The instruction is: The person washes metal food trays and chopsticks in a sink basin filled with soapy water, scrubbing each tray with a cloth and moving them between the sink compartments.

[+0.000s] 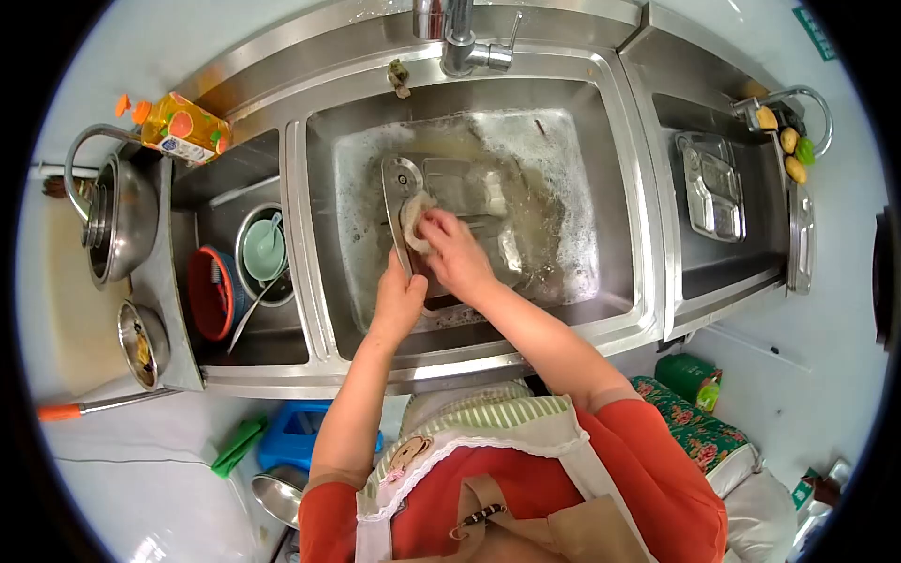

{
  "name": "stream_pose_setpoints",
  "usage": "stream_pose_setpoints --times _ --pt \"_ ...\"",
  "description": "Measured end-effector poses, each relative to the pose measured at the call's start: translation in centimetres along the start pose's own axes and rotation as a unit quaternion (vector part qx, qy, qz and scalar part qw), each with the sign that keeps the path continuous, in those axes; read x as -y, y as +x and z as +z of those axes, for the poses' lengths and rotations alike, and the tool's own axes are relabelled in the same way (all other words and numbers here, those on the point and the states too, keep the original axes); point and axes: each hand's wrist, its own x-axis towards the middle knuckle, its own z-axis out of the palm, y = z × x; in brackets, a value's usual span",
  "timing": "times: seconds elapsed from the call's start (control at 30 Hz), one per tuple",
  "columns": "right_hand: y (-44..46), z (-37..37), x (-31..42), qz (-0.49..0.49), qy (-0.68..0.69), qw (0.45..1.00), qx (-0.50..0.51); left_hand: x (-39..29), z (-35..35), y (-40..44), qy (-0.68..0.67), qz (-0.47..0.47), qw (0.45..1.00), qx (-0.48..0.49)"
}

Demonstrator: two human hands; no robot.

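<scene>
A metal tray [404,180] is held tilted on edge over the middle sink basin, its lower part near the soapy water [554,225]. My left hand [399,298] grips the tray's near edge. My right hand [454,255] is closed on a light cloth [415,223] and presses it against the tray. More metal trays [502,192] lie under the cloudy water just right of the held one.
The faucet [459,42] stands behind the basin. In the left basin are a red bowl [208,310] and a green bowl [264,250]; an orange bottle [188,129] is behind. Trays [713,188] sit in the right basin, near potatoes [795,170].
</scene>
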Motion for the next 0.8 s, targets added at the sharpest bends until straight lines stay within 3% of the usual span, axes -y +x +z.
stream_pose_setpoints --times 0.03,0.07,0.13,0.17,0.2,0.23,0.27,0.37,0.43,0.5,0.57,0.63,0.73,0.8 --pt "0.6 0.2 0.2 0.044 -0.113 0.993 -0.010 0.0 -0.3 -0.1 -0.003 -0.019 1.000 0.005" --pt "0.8 0.8 0.7 0.046 -0.110 0.993 -0.017 -0.7 -0.4 -0.3 -0.025 -0.040 0.999 0.020" --pt "0.9 1.7 1.6 0.163 0.025 0.975 -0.150 -0.1 -0.3 -0.2 -0.008 0.004 1.000 0.009" --pt "0.5 2.2 1.4 0.161 0.024 0.975 -0.154 0.0 -0.2 0.0 0.004 0.046 0.999 -0.008" --pt "-0.1 3.0 0.9 0.122 0.112 0.977 -0.134 0.0 -0.4 -0.1 -0.036 -0.040 0.998 0.015" --pt "0.0 3.1 1.3 0.079 0.198 0.970 -0.114 -0.1 -0.4 0.0 -0.033 -0.035 0.999 0.018" --pt "0.5 3.0 1.5 0.078 0.199 0.970 -0.118 -0.2 -0.5 -0.2 -0.046 -0.029 0.998 0.012" --pt "2.5 1.5 2.8 0.088 0.095 0.970 -0.207 -1.3 -0.5 -1.1 -0.061 0.005 0.998 0.007" --pt "4.0 0.5 3.1 0.059 0.070 0.974 -0.208 -1.8 -0.8 -1.8 0.008 0.025 0.999 -0.039" --pt "5.2 0.3 1.9 0.102 0.019 0.973 -0.206 -3.2 -2.0 -2.7 -0.047 -0.037 0.996 -0.060" --pt "5.6 0.2 -0.8 0.104 0.016 0.967 -0.231 -3.3 -3.1 -3.2 -0.078 -0.009 0.994 -0.074" --pt "5.1 0.2 -4.0 0.108 -0.074 0.945 -0.299 -4.7 -4.3 -3.7 -0.135 -0.002 0.987 -0.083" --pt "4.6 -1.6 -6.8 0.194 -0.160 0.927 -0.277 -4.8 -5.2 -4.1 -0.151 0.003 0.985 -0.086" --pt "5.1 0.2 -6.6 0.196 -0.158 0.922 -0.296 -4.8 -5.2 -3.9 -0.155 0.015 0.983 -0.093"
